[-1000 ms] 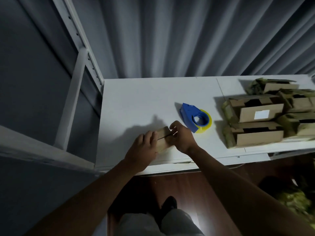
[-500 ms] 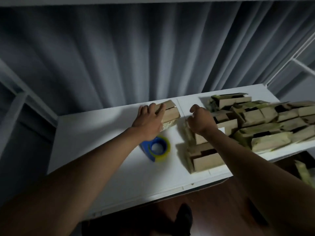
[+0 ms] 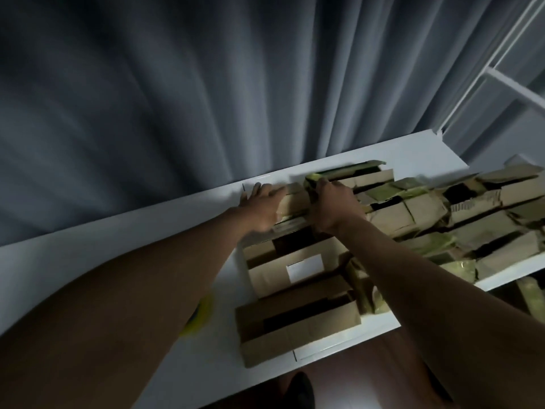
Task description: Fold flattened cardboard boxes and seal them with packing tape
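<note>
A small folded cardboard box (image 3: 295, 203) sits at the far side of the white table (image 3: 88, 255), at the left end of a pile of taped boxes (image 3: 413, 214). My left hand (image 3: 262, 208) holds its left side, fingers stretched toward the curtain. My right hand (image 3: 333, 206) grips its right side, fingers curled over the edge by the pile. The yellow tape roll (image 3: 200, 315) of the dispenser peeks out from under my left forearm; the rest of the dispenser is hidden.
Two larger boxes (image 3: 295, 323) lie near the table's front edge, one (image 3: 295, 267) with a white label. A grey curtain (image 3: 206, 84) hangs right behind the table. A white shelf frame (image 3: 501, 78) stands at the right. Dark floor and a shoe (image 3: 298, 391) lie below.
Both hands carried the small box from the near left of the table, past the tape dispenser, to the far side against the box pile. The view swung right and up.
</note>
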